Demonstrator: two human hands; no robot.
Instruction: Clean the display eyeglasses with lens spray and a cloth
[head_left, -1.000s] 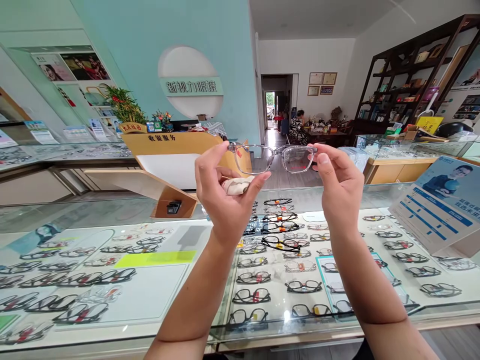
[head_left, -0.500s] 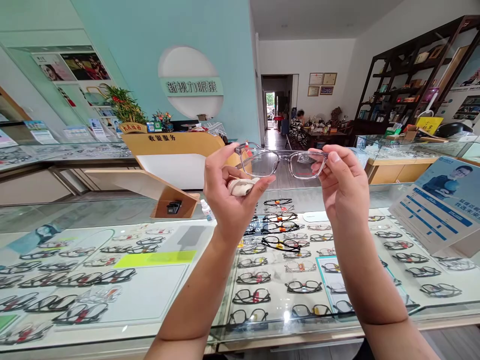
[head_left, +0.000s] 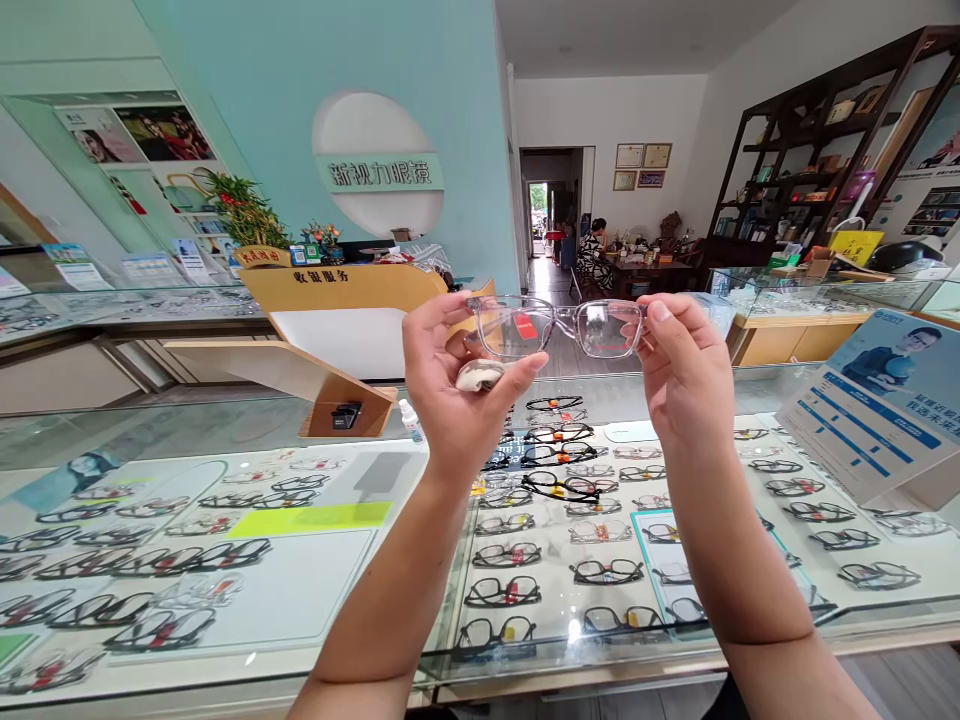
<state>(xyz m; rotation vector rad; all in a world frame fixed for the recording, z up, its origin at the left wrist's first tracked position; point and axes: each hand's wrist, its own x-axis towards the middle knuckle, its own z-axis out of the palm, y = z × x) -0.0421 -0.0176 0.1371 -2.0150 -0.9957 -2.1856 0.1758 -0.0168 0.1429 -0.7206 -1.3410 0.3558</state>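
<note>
A pair of clear-framed eyeglasses [head_left: 561,322] is held up in front of me above the glass counter, a red label showing at its left lens. My left hand [head_left: 457,365] grips the left end of the frame between its fingers, and a crumpled whitish cloth [head_left: 480,375] is tucked in the same palm. At the other end, my right hand [head_left: 684,355] pinches the frame near the hinge with thumb and fingers. The temples are mostly hidden behind the lenses and hands.
Below lies a glass display counter [head_left: 420,655] with rows of eyeglasses inside. A small white bottle [head_left: 411,421] and a wooden stand [head_left: 337,390] are on the left; an advertising board [head_left: 874,400] stands at right. In the back, a person [head_left: 592,252] sits by a table.
The eyeglasses have tilted slightly, so the red label now shows through the left lens. Both hands have shifted a little to the left in view, keeping their hold.
</note>
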